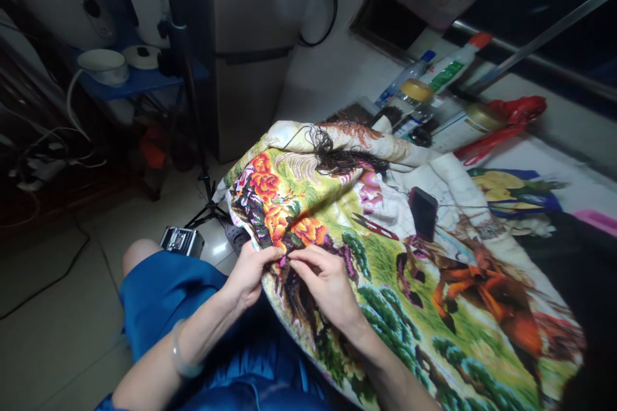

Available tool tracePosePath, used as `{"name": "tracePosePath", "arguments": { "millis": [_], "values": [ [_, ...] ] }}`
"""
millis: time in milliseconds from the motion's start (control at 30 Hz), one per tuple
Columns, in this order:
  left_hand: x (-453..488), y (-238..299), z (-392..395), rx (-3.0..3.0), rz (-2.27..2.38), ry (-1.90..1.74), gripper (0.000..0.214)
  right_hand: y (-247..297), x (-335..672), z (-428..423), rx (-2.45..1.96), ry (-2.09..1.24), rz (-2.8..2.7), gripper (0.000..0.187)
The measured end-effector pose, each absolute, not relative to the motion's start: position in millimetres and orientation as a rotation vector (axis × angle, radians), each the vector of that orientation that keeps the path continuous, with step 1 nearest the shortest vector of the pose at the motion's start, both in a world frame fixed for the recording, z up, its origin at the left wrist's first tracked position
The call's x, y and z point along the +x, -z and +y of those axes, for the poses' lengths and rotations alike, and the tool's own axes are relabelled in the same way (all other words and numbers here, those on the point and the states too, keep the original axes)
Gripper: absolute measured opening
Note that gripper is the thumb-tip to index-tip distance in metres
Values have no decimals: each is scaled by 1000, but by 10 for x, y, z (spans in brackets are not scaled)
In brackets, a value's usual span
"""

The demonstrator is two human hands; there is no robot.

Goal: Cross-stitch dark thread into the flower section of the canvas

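Your blue clothing [168, 295] covered your lap at the near edge, below a richly coloured cloth [385, 266] spread from your knees to the table on the right. Your left hand [248, 275] gripped the cloth's near-left border, thumb on top, a pale bangle [177, 350] on the forearm. Just to its right, your right hand [328, 279] worked with thumb and forefinger pinched together at the cloth's surface; whether they held a needle was too small to tell. The step in hand looked like fine needlework beside the orange flowers [265, 183]. The next move, by this view, called for a taut border under the left thumb and a precise pinch from the right fingers, clear of loose strands. Farther off, red-handled snips [383, 229] lay on the cloth, to the left of a dark phone-like device [424, 213]. Beyond them, a tangle of dark thread [347, 162] rested near the cloth's rolled far edge. At the far right stood a blue-capped bottle [407, 80], with a red plastic bag [520, 112] farther right.
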State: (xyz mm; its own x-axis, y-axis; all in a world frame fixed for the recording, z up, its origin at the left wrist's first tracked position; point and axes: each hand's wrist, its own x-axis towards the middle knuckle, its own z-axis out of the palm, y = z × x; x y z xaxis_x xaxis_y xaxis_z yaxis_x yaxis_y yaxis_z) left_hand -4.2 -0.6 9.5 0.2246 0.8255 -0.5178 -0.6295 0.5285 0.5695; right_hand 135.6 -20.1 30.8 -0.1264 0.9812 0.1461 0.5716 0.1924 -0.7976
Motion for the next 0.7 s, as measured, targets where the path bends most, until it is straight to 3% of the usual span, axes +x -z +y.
{"name": "tracePosePath", "arguments": {
  "millis": [700],
  "values": [
    [-33,-122,3,154,816,-932,29,-241,1339,-139,-1449,-880,-1637,13]
  ]
}}
